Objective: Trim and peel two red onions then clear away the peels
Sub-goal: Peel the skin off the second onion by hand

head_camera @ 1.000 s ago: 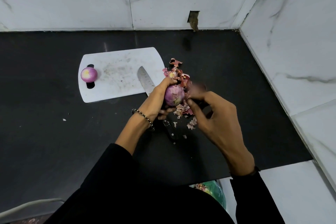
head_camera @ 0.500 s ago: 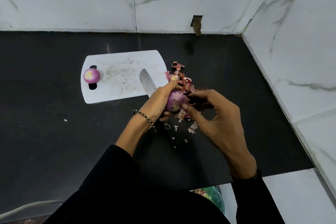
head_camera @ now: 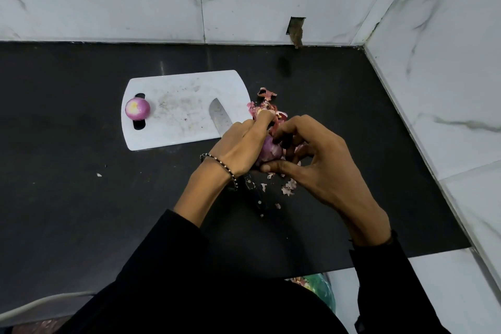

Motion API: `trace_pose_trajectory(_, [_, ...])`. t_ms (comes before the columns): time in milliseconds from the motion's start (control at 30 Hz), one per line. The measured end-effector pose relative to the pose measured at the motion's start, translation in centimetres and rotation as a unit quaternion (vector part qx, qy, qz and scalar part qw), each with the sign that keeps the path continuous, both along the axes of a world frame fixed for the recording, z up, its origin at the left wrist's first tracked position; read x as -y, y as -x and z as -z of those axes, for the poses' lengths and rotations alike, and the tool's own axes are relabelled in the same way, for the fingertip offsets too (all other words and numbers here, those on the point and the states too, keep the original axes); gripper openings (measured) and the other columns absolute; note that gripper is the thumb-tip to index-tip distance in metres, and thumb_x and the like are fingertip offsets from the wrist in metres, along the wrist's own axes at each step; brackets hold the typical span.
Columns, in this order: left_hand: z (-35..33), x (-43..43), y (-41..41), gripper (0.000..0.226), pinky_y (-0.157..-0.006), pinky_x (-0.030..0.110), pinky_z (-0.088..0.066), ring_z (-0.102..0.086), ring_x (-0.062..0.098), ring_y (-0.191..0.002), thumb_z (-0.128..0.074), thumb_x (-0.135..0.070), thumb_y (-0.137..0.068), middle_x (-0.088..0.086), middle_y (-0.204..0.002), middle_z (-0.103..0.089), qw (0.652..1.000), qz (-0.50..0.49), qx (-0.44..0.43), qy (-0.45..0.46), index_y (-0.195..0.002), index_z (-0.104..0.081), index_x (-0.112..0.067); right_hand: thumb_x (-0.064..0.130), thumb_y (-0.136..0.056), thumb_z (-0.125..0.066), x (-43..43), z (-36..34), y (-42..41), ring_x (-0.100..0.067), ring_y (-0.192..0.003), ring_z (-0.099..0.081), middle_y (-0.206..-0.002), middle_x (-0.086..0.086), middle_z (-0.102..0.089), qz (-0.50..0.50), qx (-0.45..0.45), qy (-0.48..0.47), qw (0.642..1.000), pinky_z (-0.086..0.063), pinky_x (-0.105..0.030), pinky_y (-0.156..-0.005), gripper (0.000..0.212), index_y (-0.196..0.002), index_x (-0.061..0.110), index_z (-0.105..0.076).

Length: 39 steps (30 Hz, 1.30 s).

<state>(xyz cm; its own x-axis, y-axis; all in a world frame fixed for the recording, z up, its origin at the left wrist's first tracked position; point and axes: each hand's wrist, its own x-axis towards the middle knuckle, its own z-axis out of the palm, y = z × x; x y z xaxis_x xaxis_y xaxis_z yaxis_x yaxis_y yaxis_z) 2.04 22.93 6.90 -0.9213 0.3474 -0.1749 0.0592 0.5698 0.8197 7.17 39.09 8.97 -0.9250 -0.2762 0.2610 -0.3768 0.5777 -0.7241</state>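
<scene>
Above the glossy black tabletop [head_camera: 81, 198], a round purple onion [head_camera: 269, 151] is being gripped by the curled left hand [head_camera: 238, 148] and pinched by fingers [head_camera: 295, 126] of the right hand [head_camera: 322, 171]; papery peels [head_camera: 267, 93] are lying beside it, and a smooth peeled onion [head_camera: 137, 109] is resting on the white board [head_camera: 184, 106].

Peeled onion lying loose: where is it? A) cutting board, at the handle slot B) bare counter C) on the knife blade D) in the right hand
A: the peeled onion rests on the white cutting board, over its handle slot.
</scene>
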Motion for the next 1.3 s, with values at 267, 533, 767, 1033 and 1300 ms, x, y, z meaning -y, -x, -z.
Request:
trace_pose_trajectory(267, [-0.7,0.0,0.5,0.056,-0.074,0.047,-0.048,-0.051,0.023,-0.06,-0.02,-0.049,-0.104,0.021,-0.074,-0.061,0.998,-0.045,0.033,-0.023,-0.09,-0.053,-0.006,0.022,-0.073,-0.089,0.5,0.5,0.3,-0.015,-0.076,-0.059,-0.084,0.006,-0.061,0.017,0.001,0.015,1.0,-0.05,-0.032,-0.065,0.028,-0.081,0.012,-0.064])
trace_pose_trajectory(533, [-0.6,0.0,0.4,0.052,-0.065,0.039,-0.052,-0.059,0.025,-0.064,-0.02,-0.049,-0.104,0.021,-0.09,-0.066,0.996,-0.032,0.063,-0.046,-0.104,-0.055,-0.01,0.025,-0.067,-0.092,0.6,0.2,-0.4,-0.017,-0.074,-0.059,-0.092,0.005,-0.063,0.04,0.026,0.079,0.996,-0.054,-0.033,-0.061,0.046,-0.098,0.011,-0.062])
trace_pose_trajectory(767, [-0.3,0.1,0.1,0.022,-0.069,0.039,-0.042,-0.048,0.022,-0.07,-0.024,-0.038,-0.106,0.008,-0.078,-0.055,0.997,0.031,-0.051,0.057,-0.098,-0.042,-0.025,0.024,-0.069,-0.09,0.2,0.2,-0.3,-0.017,-0.075,-0.056,-0.095,0.005,-0.061,0.018,-0.002,0.025,1.0,-0.05,-0.031,-0.061,0.041,-0.098,0.012,-0.064])
trace_pose_trajectory(1033, [-0.8,-0.2,-0.2,0.042,-0.065,0.034,-0.045,-0.051,0.018,-0.058,-0.021,-0.042,-0.106,0.014,-0.075,-0.06,1.0,-0.009,-0.007,0.025,-0.107,-0.049,-0.011,0.022,-0.074,-0.088,0.3,0.7,-0.6,-0.012,-0.078,-0.056,-0.085,0.008,-0.058,0.025,0.002,0.028,0.999,-0.05,-0.029,-0.065,0.027,-0.081,0.011,-0.063])
trace_pose_trajectory(1300, [-0.6,-0.7,-0.8,0.039,-0.051,0.023,-0.051,-0.06,0.019,-0.062,-0.019,-0.044,-0.105,0.009,-0.086,-0.063,0.998,-0.028,0.056,-0.026,-0.111,-0.048,-0.019,0.03,-0.071,-0.089,0.1,0.9,-1.8,-0.013,-0.075,-0.063,-0.089,0.006,-0.064,0.083,0.034,0.069,0.994,-0.056,-0.033,-0.065,0.04,-0.095,0.02,-0.059])
